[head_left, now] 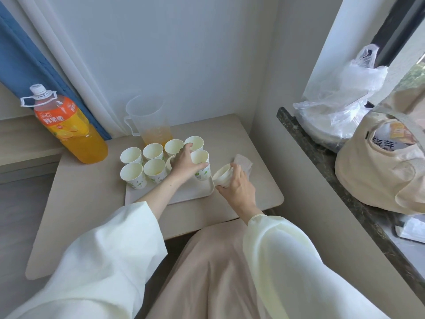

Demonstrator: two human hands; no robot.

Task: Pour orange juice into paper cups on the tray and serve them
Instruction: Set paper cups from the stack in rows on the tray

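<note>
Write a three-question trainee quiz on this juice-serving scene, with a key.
1. True or false: the bottle stands on the tray.
2. What does the right hand hold?
3. Which holds juice: A) the jug B) the plastic bag?

Key:
1. False; it stands on the table, left of the tray.
2. A stack of cups, tilted, just off the tray.
3. A.

Single head view: looks forward and steeply down from above seated lap, close over table; wall corner behind table, windowsill right of table.
</note>
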